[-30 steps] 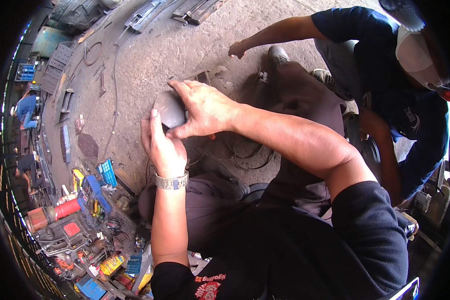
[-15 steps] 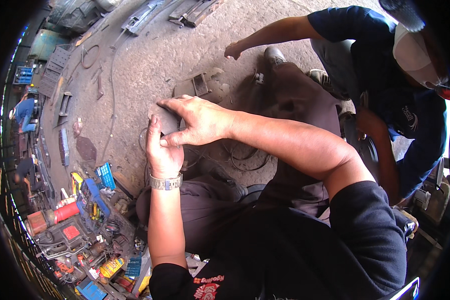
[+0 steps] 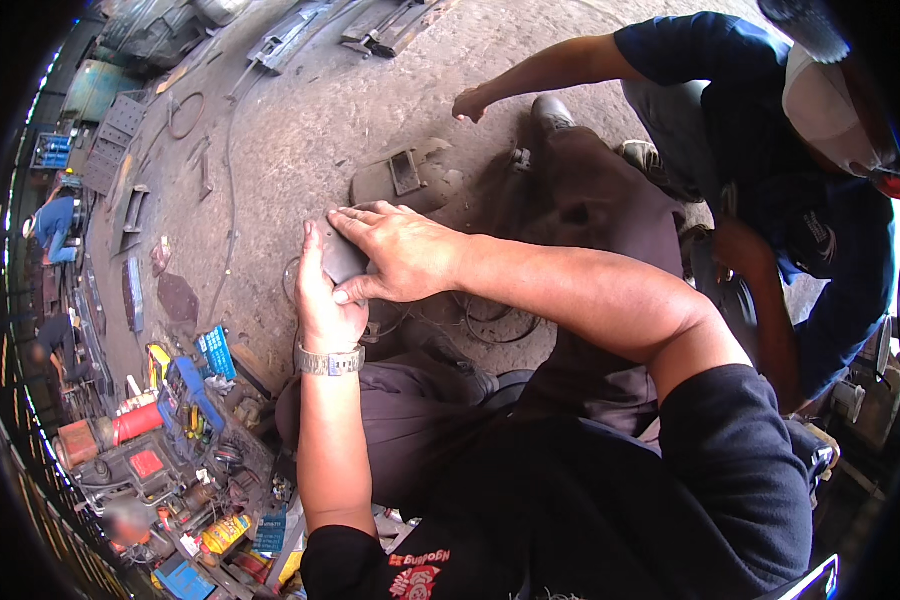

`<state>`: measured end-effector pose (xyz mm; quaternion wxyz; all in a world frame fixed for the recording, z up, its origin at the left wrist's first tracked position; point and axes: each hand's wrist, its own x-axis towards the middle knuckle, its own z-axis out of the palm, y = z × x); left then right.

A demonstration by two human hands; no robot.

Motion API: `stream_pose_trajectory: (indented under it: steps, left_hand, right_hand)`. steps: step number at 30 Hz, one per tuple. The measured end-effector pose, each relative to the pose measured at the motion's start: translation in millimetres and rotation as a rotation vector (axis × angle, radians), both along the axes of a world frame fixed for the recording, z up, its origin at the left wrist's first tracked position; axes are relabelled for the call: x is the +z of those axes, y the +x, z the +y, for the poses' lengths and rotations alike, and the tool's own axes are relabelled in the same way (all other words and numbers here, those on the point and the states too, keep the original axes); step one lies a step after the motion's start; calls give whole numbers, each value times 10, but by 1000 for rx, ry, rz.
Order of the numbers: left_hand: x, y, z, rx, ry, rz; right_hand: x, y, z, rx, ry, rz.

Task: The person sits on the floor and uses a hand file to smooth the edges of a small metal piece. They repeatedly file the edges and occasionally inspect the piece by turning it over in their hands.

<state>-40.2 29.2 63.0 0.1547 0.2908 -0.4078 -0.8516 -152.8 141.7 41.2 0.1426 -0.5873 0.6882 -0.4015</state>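
A flat grey plate (image 3: 342,256), apparently metal, is held between my two hands above my lap. My left hand (image 3: 326,312), with a metal-banded watch (image 3: 332,361) on its wrist, supports it from the left and below, fingers pointing away from me. Across the plate from the right comes my right hand (image 3: 408,256), its fingers over the far edge and its thumb at the near edge by my left palm. Both hands cover much of the plate, so its full outline is hidden.
A welding mask (image 3: 375,184) lies on the concrete floor beyond my hands. At right a co-worker in a dark blue shirt (image 3: 705,60) sits close, one arm stretched out. Tools, a red cylinder (image 3: 140,424) and a blue tool case (image 3: 192,392) crowd the lower left.
My right hand has shifted slightly right and nearer, and more of my left fingers shows along the plate's left edge. Both hands stay on the plate.
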Motion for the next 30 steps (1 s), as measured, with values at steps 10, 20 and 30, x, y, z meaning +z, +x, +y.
stream_pose_trajectory:
  steps: [10,20,30]
  left_hand:
    - [-72,120,-101,-145,-141,47]
    - [-195,83,-171,42,-108,-40]
    - [-253,68,-235,114,-223,44]
  right_hand:
    - [150,-97,-3,29,110,-81]
    - [134,-43,-2,-96,138,-285]
    - [218,117,43,-4,99,-323]
